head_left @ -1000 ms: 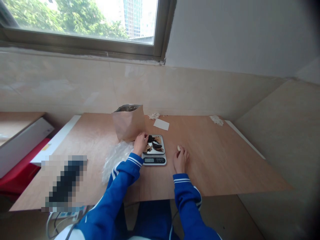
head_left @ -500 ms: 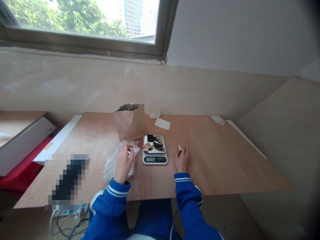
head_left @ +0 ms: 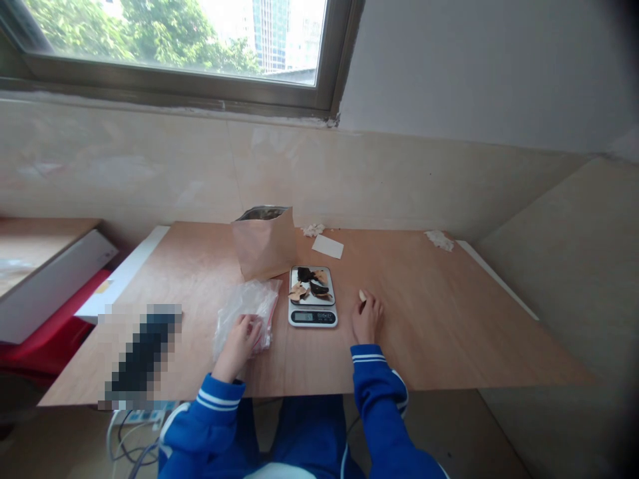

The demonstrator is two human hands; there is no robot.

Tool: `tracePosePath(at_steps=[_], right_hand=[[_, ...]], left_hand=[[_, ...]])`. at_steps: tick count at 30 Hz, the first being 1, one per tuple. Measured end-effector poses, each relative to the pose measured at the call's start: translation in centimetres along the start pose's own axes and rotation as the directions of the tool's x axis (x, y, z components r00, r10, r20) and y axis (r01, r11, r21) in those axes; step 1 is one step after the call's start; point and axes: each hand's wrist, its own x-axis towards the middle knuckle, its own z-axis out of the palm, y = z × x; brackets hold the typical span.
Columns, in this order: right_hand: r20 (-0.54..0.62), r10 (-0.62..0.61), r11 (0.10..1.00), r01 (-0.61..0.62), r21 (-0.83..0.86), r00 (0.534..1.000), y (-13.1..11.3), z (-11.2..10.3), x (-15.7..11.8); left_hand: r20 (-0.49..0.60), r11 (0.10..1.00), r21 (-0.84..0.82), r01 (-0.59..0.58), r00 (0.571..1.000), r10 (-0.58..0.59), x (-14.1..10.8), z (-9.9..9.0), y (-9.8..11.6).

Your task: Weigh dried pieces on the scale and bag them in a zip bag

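Note:
My left hand [head_left: 242, 342] rests over a flat pile of clear plastic bags [head_left: 230, 307] with red-edged openings. Its fingers are loosely bent and somewhat apart, and nothing shows in them. On the table right of the scale lies my right hand [head_left: 368, 320], fingers curled in. A small pale spot shows at its thumb and fingertips; I cannot make out what it is. Between the hands stands a white digital kitchen scale [head_left: 313, 318] with its display lit. Dark and tan dried pieces [head_left: 310, 285], curled and irregular, lie on its platform.
A brown paper pouch [head_left: 264, 245] stands with its top open behind the bags. Behind the scale lie a white card [head_left: 328, 247] and crumpled tissue [head_left: 313, 230]; more tissue [head_left: 439, 240] sits far right. A blurred dark object [head_left: 144, 356] is on the table's left.
My left hand has moved down and to the left, lower over the plastic bags. My right hand stays in place beside the scale. The whole view has shifted slightly.

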Motion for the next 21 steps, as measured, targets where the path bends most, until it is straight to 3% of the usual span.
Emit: tracePosePath(at_steps=[6,11,13,16,20,21], right_hand=[[0.0,-0.006,1.0,0.006,-0.001,1.0,0.0,0.0,0.0],[0.01,0.011,1.0,-0.011,-0.004,1.0,-0.4,-0.2,0.1],[0.011,0.017,1.0,-0.017,0.004,1.0,-0.5,-0.3,0.1],[0.011,0.013,1.0,-0.013,0.017,1.0,-0.6,-0.4,0.1],[-0.002,0.001,0.998,0.0,0.056,1.0,-0.5,-0.3,0.2],[-0.004,0.002,0.998,-0.002,0.061,1.0,-0.5,-0.3,0.2]], left_hand=[[-0.023,1.0,0.005,-0.016,1.0,0.017,-0.7,0.2,0.1],[-0.175,0.994,0.027,-0.11,0.978,0.113,-0.1,0.1,2.4],[-0.276,0.98,0.075,-0.186,0.94,0.2,1.1,-1.1,4.7],[-0.449,0.953,0.165,-0.255,0.841,0.303,4.1,-4.1,9.2],[-0.548,0.886,0.331,-0.326,0.698,0.461,9.9,-8.6,14.3],[-0.53,0.865,0.365,-0.345,0.687,0.497,11.5,-9.4,14.9]])
